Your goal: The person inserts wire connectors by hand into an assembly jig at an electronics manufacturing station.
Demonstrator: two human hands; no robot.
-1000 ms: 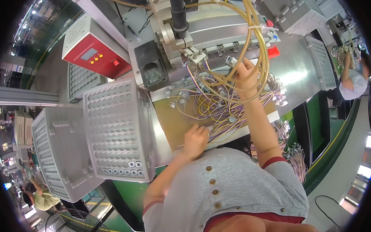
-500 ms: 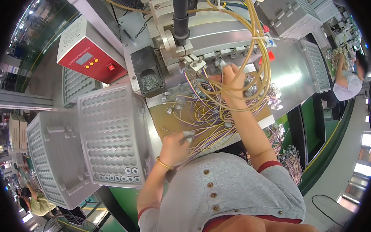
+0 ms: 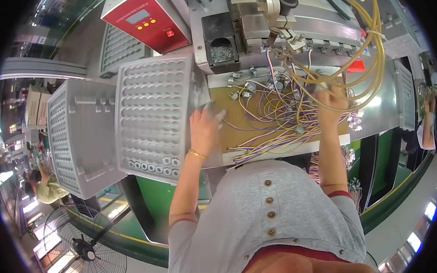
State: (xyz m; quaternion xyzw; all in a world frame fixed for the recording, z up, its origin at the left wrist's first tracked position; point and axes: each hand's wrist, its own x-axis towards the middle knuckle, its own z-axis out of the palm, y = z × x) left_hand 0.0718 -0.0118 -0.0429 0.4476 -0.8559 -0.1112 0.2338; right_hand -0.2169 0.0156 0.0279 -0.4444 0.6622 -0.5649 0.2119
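Note:
My left hand (image 3: 205, 129) hovers beside the right edge of a grey moulded tray (image 3: 152, 105). Its blurred thumb and forefinger, grey at the tips, are apart, and I see nothing between them. At the right of the brown work board (image 3: 235, 136), my right hand (image 3: 330, 103) reaches into a tangle of purple, yellow and white wires (image 3: 275, 113). Those fingers are curled in and blurred behind looped tan tubes (image 3: 377, 58); whatever they grip is hidden. Small grey connectors (image 3: 249, 86) lie at the board's far side. A few round metal pieces (image 3: 167, 161) sit in the tray's near cups.
A metal machine (image 3: 296, 32) with a row of clamps stands behind the board. Left of it are a black bin of small bits (image 3: 222, 52) and a red control box (image 3: 147, 23). Another grey tray (image 3: 83, 136) stands at far left, near a floor fan (image 3: 85, 247).
My right hand has drawn back from the machine's clamps to the wires at right. My left hand has left the near wire ends for the tray's edge. The whole view has shifted.

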